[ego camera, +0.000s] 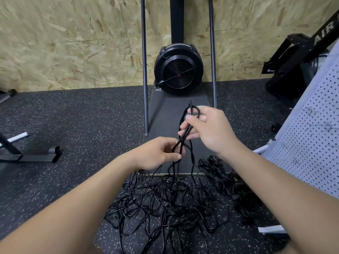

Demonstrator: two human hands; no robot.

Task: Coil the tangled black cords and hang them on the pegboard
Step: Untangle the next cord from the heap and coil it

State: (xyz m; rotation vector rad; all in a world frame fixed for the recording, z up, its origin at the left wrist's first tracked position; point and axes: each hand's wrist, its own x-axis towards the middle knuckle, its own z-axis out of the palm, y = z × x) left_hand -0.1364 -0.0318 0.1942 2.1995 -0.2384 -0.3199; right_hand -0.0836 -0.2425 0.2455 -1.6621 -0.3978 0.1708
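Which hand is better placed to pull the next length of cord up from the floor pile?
Probably the left hand. It sits lower, nearer the tangled cords, pinching strands that trail down to them. The right hand is higher, gripping the folded loop, so it looks better kept as the anchor.

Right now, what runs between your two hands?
In the head view, a few folded strands of black cord span the gap, pinched by the right hand above and the left hand below.

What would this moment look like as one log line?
step: coiling | left hand: pinches cord loop | right hand: holds loop top | tangled cords: on floor | pegboard: right
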